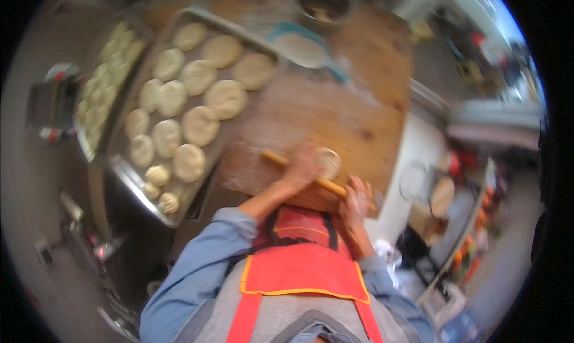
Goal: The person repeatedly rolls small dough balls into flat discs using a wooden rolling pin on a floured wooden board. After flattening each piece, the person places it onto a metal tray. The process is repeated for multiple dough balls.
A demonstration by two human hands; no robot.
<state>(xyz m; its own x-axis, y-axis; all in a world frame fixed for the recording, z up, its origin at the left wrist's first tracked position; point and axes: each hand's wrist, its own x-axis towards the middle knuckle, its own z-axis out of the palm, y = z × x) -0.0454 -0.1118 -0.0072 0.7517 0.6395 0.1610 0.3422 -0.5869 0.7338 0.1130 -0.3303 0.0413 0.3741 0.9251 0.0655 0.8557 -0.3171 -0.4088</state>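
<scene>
A wooden rolling pin (332, 187) lies aslant across the near edge of the wooden table. My right hand (357, 198) holds it near its right end, fingers spread a little over the wood. Just beyond the pin is a small flat disc of dough (328, 162). My left hand (303, 163) lies across the pin, with its fingers at the left edge of this disc. Motion blur and the back of that hand hide whether its fingers grip the dough or the pin.
Left of the wooden table (323, 114), a metal tray (233, 31) bears many flat dough discs and several small dough balls (157, 175). A second tray (87, 148) of dough pieces stands farther left. At the back are a blue-rimmed container of flour (300, 49) and a metal pot (323, 4).
</scene>
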